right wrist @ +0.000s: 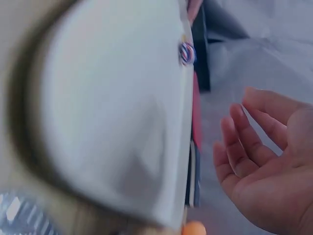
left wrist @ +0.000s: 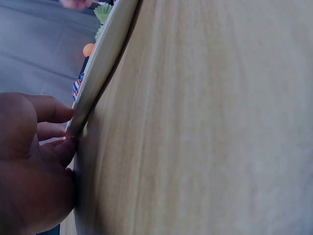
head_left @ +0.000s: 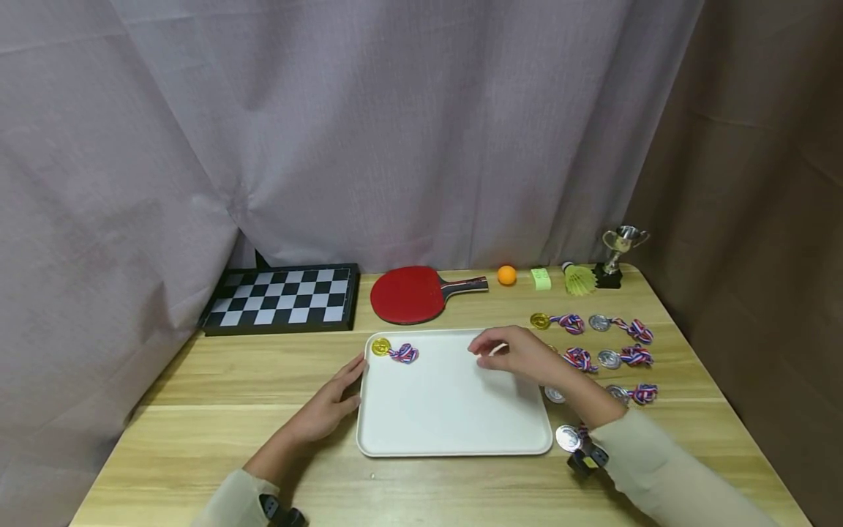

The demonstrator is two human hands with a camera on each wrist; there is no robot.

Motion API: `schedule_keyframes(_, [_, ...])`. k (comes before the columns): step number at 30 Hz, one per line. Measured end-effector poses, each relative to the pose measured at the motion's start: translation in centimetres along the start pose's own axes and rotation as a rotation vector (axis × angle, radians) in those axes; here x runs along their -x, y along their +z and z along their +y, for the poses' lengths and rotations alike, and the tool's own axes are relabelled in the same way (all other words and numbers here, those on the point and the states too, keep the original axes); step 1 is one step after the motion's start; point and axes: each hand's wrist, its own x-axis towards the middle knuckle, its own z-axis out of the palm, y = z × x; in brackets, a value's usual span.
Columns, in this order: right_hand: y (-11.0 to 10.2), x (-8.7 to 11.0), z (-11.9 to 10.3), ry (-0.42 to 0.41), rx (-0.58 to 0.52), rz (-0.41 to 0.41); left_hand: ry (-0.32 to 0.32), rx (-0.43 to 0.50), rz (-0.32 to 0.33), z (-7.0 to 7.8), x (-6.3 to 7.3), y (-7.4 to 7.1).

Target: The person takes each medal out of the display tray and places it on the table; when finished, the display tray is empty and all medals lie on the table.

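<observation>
A white tray [head_left: 454, 410] lies on the wooden table. My left hand [head_left: 326, 406] touches its left edge, fingers along the rim; in the left wrist view the fingertips [left wrist: 62, 112] meet the tray's side. At the tray's far left corner lies a gold medal [head_left: 380, 347] with a bunched red, white and blue ribbon [head_left: 405, 353]. Over the tray's right part hovers my right hand [head_left: 516, 353], its fingers loosely bent. The right wrist view shows nothing between the thumb and fingers of that hand [right wrist: 274, 156].
Right of the tray are gold medals [head_left: 540, 320] and silver medals [head_left: 600, 323] with ribbons, some partly hidden by my right arm. Along the back stand a checkered board [head_left: 283, 296], red paddle [head_left: 408, 294], orange ball [head_left: 506, 275], light green block [head_left: 541, 279], shuttlecock [head_left: 579, 279] and trophy cup [head_left: 617, 252].
</observation>
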Motion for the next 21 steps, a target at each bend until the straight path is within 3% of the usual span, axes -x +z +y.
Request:
schedule_keyframes(5, [2.5,-3.4,-0.7,-0.033,-0.039,-0.01,-0.007,0.026,0.006,-0.1,0.0,0.1])
schedule_keyframes(15, [8.6,-8.8,-2.8,0.075,-0.044,0.046,0.018,0.011,-0.009,-0.2,0.0,-0.1])
schedule_keyframes(21, [11.2,-10.7,-3.5,0.065,0.053,0.075,0.026,0.006,-0.018,-0.2,0.0,-0.2])
